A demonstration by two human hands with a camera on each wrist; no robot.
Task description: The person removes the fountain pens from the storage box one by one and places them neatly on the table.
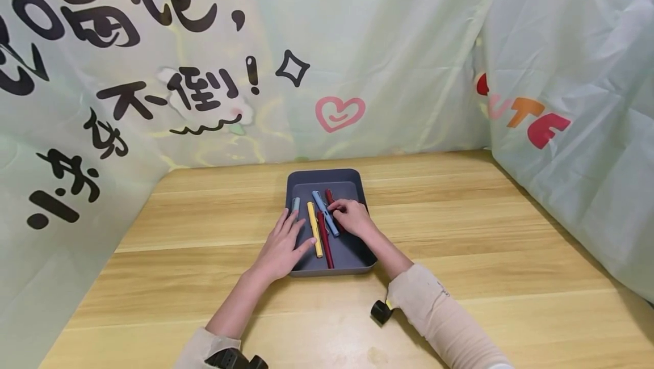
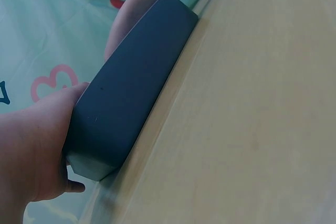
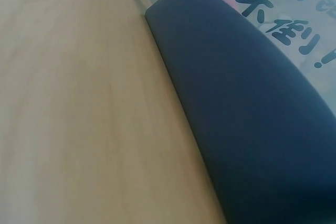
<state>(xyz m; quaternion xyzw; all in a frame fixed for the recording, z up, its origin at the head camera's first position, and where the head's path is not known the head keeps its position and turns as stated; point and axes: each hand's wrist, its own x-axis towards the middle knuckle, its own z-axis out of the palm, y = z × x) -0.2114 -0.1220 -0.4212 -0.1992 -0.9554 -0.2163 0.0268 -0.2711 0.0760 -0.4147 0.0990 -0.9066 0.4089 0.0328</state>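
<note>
In the head view a dark grey tray [image 1: 327, 273] holds several capped pens. My left hand [image 1: 278, 250] rests over its left side, fingers spread, fingertips at a pale teal pen [image 1: 296, 204]. In the left wrist view the left hand [image 2: 37, 145] lies at the tray's rim. My right hand [image 1: 353, 218] reaches over the right wall, and its thumb and index finger pinch a dark red pen [image 1: 329, 193], partly hidden beneath them. Between the hands lie a yellow pen [image 1: 314, 230], a second dark red pen [image 1: 325, 244] and a blue pen [image 1: 322, 207].
The tray stands on a light wooden table [image 1: 460, 233]. Pale printed curtains [image 1: 388, 62] hang behind it and along both sides. The tray's outer wall [image 3: 236, 93] fills much of the right wrist view.
</note>
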